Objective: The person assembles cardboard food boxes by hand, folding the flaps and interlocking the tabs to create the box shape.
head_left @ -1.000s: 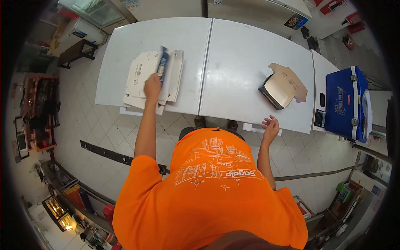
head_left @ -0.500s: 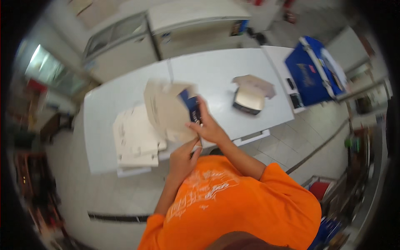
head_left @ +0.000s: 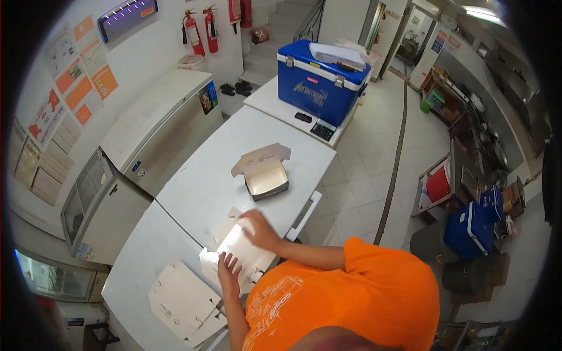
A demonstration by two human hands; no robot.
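A flat cardboard box blank (head_left: 252,254) lies on the white table (head_left: 202,169) in front of me, its pale inner face up and a bright glare near its left part. My left hand (head_left: 230,274) is at the blank's near left side, fingers spread and holding nothing. Over the blank's right part is my right hand (head_left: 260,231). Its fingers bend toward the cardboard and are smeared by motion, so I cannot make out a grip. Beyond the blank stands a folded box (head_left: 266,180), dark outside and pale inside, its lid raised.
To the left lies a stack of flat box blanks (head_left: 184,304). A blue cooler (head_left: 319,88) with papers on top stands at the far end, beside a phone (head_left: 303,117) and a calculator (head_left: 322,131). Chest freezers (head_left: 158,126) line the table's far left side.
The blank, held up in both hands before, now lies on the table with its pale face up. My left hand has let go of it. The head view has turned to the right.
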